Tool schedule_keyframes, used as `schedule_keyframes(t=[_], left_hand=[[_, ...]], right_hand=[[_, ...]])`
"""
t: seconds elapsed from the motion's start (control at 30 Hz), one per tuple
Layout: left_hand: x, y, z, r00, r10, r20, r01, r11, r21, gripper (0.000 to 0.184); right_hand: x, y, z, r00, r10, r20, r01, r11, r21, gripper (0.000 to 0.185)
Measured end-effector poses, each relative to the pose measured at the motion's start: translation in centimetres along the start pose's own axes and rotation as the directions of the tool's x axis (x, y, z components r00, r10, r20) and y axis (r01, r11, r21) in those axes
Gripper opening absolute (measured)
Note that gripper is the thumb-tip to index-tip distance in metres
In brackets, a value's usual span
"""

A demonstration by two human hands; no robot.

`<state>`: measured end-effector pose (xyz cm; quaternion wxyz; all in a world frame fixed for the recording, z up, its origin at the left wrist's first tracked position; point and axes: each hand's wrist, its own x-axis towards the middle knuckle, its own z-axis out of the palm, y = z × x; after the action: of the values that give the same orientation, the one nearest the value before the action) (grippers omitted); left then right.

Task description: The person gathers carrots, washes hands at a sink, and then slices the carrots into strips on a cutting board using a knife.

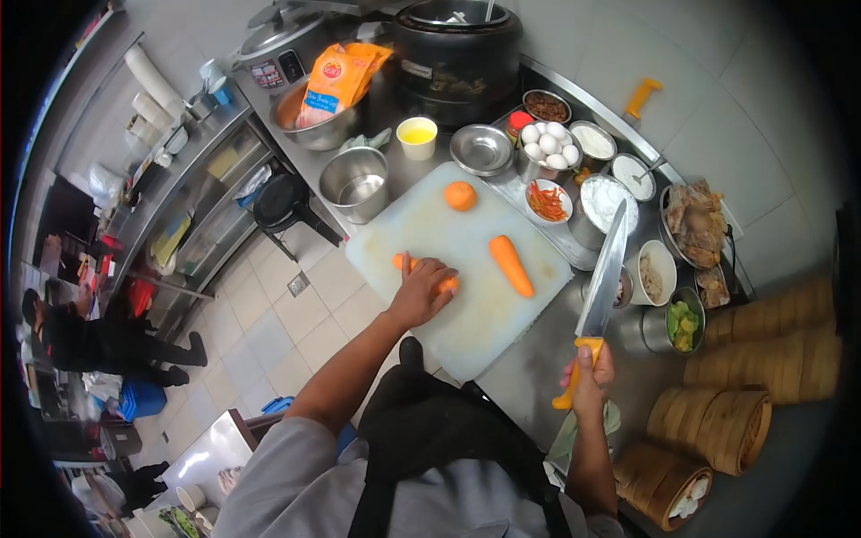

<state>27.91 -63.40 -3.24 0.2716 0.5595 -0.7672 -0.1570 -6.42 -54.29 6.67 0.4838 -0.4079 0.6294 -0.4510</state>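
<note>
Has, well left of the white cutting board (475,327), a person in dark clothes (99,341), with a steel shelf unit (206,134) between that person and the board. Beyond the board's left side, has a steel bowl (327,134) with an orange packet (363,65) in it. Just beside the board's left edge, has a steel pot (354,184).

Lays the left hand (426,294) on the left part of the board, over an orange carrot (449,286) visible on both sides of the hand; cannot tell whether as one piece or two. Spreads the thumb away from the other fingers, bent over the carrot; cannot tell whether pinching it or only pressing it down.

Just beyond the board's far edge, has a cup of yellow liquid (417,137) and a shallow steel dish (482,148). Near that edge, on the board, has a round-ended carrot piece (460,195); on the board's right half, well apart from the piece, a long tapered carrot (511,266). Beyond the board's right side, has white eggs (547,143) and reddish strips (548,202) in bowls.

Right of the board, wraps the right hand (592,377) around the yellow handle of a knife (599,300), fingers closed on it, blade pointing away and off the board. Farther right of the board, has bamboo steamers (708,421)
</note>
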Motion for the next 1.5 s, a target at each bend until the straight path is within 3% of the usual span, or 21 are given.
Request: schedule_keyframes(t=[0.2, 0.33, 0.4, 0.47, 0.53, 0.6, 0.67, 0.7, 0.73, 0.77, 0.83, 0.9, 1.0, 1.17, 1.23, 1.3, 1.33, 1.37, 1.4, 1.47, 1.5], left_hand=[[1.2, -0.8, 1.0, 0.994, -0.096, -0.056, 0.073, 0.942, -0.327, 0.006], [1.3, -1.1, 1.9, 0.979, -0.095, -0.178, 0.015, 0.914, -0.406, 0.007], [1.7, -2.1, 1.9, 0.958, -0.219, -0.186, 0.054, 0.772, -0.633, 0.011], [2.1, -1.8, -1.4, 0.844, -0.530, -0.075, 0.116, 0.318, -0.941, 0.018], [1.1, -3.6, -4.6, 0.770, -0.591, -0.240, -0.017, 0.358, -0.933, 0.026], [-3.0, -9.2, -7.3, 0.715, -0.696, -0.056, 0.022, 0.102, -0.995, 0.030], [-6.4, -9.2, -10.8, 0.530, -0.845, -0.074, 0.642, 0.457, -0.616, 0.031], [-9.6, -9.0, -11.0, 0.656, -0.736, -0.167, 0.645, 0.661, -0.384, 0.043], [-12.2, -8.6, -11.2, 0.778, -0.592, -0.211, 0.583, 0.805, -0.111, 0.058], [-12.9, -8.4, -10.9, 0.782, -0.588, -0.207, 0.582, 0.807, -0.099, 0.058], [-13.2, -7.0, -10.2, 0.908, -0.400, -0.121, 0.416, 0.893, 0.172, 0.085], [-10.1, -4.6, -8.1, 0.969, -0.146, -0.197, 0.161, 0.985, 0.063, 0.085], [-2.9, 1.6, -6.7, 0.988, -0.129, 0.086, 0.114, 0.980, 0.165, 0.078], [1.6, -0.8, -2.1, 0.960, 0.030, 0.279, -0.141, 0.911, 0.388, 0.067], [2.0, -1.5, -3.4, 0.929, 0.021, 0.369, -0.065, 0.992, 0.109, 0.056], [-1.2, -1.8, -6.0, 0.987, -0.132, -0.091, 0.085, 0.910, -0.406, 0.051], [-4.3, -6.5, -5.9, 0.929, -0.364, -0.071, 0.267, 0.788, -0.554, 0.054], [-5.4, -4.2, -10.4, 0.864, -0.425, -0.269, -0.003, 0.530, -0.848, 0.059], [-6.9, -3.5, -13.9, 0.788, -0.479, -0.387, -0.040, 0.588, -0.808, 0.064], [-11.2, -5.6, -17.9, 0.653, -0.672, -0.350, -0.189, 0.304, -0.934, 0.059], [-13.1, -7.0, -18.8, 0.661, -0.692, -0.290, -0.148, 0.258, -0.955, 0.056]], right_hand=[[-0.1, 0.0, 3.5, 0.998, -0.026, 0.065, 0.019, 0.995, 0.103, 0.025], [-0.5, 0.3, 3.9, 0.995, -0.048, 0.086, 0.043, 0.997, 0.063, 0.025], [-0.6, 0.5, 3.7, 0.998, -0.038, 0.050, 0.034, 0.996, 0.087, 0.026], [-0.8, 0.7, 3.4, 1.000, -0.012, 0.010, 0.011, 0.993, 0.116, 0.027], [-1.0, 0.8, 3.0, 0.998, -0.051, -0.046, 0.055, 0.995, 0.083, 0.029], [-1.2, 1.3, 2.7, 0.994, -0.048, -0.103, 0.058, 0.994, 0.094, 0.029], [-1.6, 1.7, 2.0, 0.987, -0.049, -0.155, 0.065, 0.993, 0.100, 0.029], [-1.9, 1.7, 1.7, 0.983, -0.065, -0.170, 0.081, 0.993, 0.088, 0.027], [-2.0, 1.9, 1.7, 0.979, -0.079, -0.186, 0.096, 0.992, 0.081, 0.026], [-2.0, 2.2, 1.6, 0.979, -0.070, -0.190, 0.088, 0.992, 0.091, 0.026], [-1.8, 2.6, 1.5, 0.987, -0.052, -0.153, 0.062, 0.996, 0.059, 0.023], [-1.7, 2.3, 2.2, 0.991, -0.016, -0.137, 0.024, 0.998, 0.061, 0.022], [-0.9, 1.8, 3.4, 0.996, 0.026, -0.083, -0.021, 0.998, 0.060, 0.022], [0.5, -0.1, 5.5, 1.000, 0.001, 0.007, -0.001, 1.000, 0.029, 0.022], [0.8, -0.1, 5.7, 0.999, -0.037, 0.017, 0.036, 0.999, 0.039, 0.022], [0.9, 0.1, 5.6, 0.998, -0.068, 0.014, 0.067, 0.997, 0.030, 0.022], [0.8, 0.3, 5.2, 0.996, -0.087, 0.003, 0.087, 0.996, 0.021, 0.021], [0.7, 0.5, 4.6, 0.997, -0.072, -0.027, 0.072, 0.997, 0.021, 0.021], [0.6, 0.7, 4.0, 0.998, -0.059, -0.008, 0.059, 0.998, 0.039, 0.021], [0.7, 1.2, 3.1, 0.999, -0.051, 0.012, 0.050, 0.997, 0.057, 0.022], [1.2, 1.8, 2.9, 0.999, -0.032, -0.003, 0.032, 0.998, 0.050, 0.023]])
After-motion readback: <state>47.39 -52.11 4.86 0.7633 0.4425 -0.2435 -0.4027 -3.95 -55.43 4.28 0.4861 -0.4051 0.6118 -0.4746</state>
